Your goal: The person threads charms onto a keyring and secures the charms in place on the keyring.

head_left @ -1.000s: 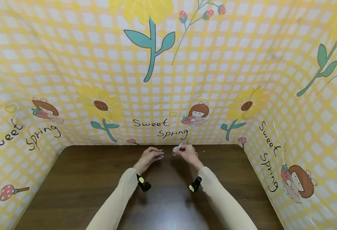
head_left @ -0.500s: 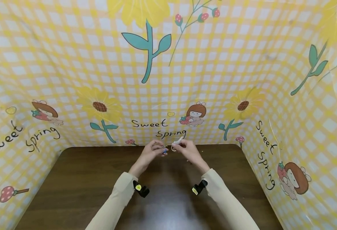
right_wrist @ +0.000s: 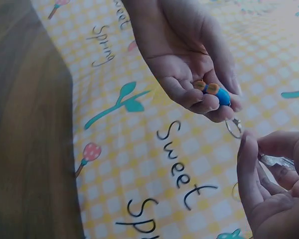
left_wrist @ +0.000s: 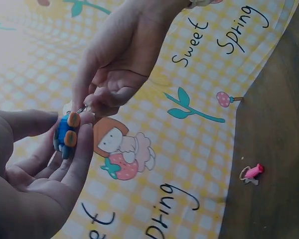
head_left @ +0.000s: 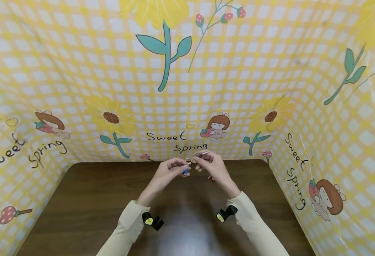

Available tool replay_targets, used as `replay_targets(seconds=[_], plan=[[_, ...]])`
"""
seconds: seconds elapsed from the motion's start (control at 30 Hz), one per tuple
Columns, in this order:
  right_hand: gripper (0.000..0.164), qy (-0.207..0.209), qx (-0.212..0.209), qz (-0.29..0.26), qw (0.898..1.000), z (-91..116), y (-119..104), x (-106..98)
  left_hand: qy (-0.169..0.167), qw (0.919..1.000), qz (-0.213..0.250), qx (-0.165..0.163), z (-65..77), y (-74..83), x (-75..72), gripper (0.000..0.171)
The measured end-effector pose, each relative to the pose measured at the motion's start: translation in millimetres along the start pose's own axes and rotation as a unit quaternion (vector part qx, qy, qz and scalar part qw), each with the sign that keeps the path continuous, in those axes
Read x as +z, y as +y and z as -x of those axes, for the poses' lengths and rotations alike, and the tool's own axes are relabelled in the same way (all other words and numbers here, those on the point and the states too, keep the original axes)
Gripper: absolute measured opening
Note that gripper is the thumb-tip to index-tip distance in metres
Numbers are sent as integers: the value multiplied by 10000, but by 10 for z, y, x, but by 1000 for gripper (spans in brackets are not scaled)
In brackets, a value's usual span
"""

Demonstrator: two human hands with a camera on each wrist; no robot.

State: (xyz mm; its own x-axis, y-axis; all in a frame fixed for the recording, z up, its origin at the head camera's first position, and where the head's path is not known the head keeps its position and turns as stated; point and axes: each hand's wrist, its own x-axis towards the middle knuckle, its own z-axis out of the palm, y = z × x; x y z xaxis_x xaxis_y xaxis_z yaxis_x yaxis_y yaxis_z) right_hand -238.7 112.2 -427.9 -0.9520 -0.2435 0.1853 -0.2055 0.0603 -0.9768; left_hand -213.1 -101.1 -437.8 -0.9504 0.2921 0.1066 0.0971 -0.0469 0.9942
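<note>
Between thumb and fingers, my left hand (head_left: 166, 173) pinches a small blue-and-orange figure charm (left_wrist: 68, 130). A metal key ring (right_wrist: 233, 128) extends from the charm toward my right hand (head_left: 214, 170). That hand's thumb and fingertips hold a shiny silver piece (right_wrist: 276, 162) that looks like a key, with a ring at its end partly hidden by the fingers. In the head view the fingertips of both hands almost meet, close to the table's far edge. The left wrist view shows the right hand (left_wrist: 114, 64) reaching to the charm's top end.
On the dark wooden table (head_left: 94, 206) lies a pink keychain charm (left_wrist: 252, 172) with a ring and a small metal piece. A yellow checked cloth (head_left: 187, 106) printed with flowers and words stands around the table's back and sides.
Both hands have come closer together and slightly higher. The silver piece has tipped over to the right, and the charm's ring now shows between the hands.
</note>
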Motion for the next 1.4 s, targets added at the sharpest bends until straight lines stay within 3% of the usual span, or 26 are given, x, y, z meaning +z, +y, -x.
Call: replay_targets(seconds=[0.2, 0.43, 0.6, 0.87, 1.2, 1.4], plan=[[22, -267, 2, -792, 9965, 51, -109, 13, 149, 9994, -126, 285, 91, 116, 33, 19], [33, -393, 114, -1054, 9936, 88, -223, 18, 242, 9982, -97, 542, 187, 199, 48, 17], [36, -367, 130, -1044, 9938, 112, -281, 14, 351, 9978, -134, 551, 223, 230, 70, 18], [26, -132, -31, -922, 9957, 139, -269, 24, 490, 9970, -193, 567, 284, 277, 102, 15], [29, -142, -144, -1086, 9939, 165, -296, 29, 333, 9966, -301, 698, 321, 324, 172, 16], [26, -267, -120, -1069, 9938, 188, -347, 28, 186, 9963, 19, 844, 341, 374, 193, 17]])
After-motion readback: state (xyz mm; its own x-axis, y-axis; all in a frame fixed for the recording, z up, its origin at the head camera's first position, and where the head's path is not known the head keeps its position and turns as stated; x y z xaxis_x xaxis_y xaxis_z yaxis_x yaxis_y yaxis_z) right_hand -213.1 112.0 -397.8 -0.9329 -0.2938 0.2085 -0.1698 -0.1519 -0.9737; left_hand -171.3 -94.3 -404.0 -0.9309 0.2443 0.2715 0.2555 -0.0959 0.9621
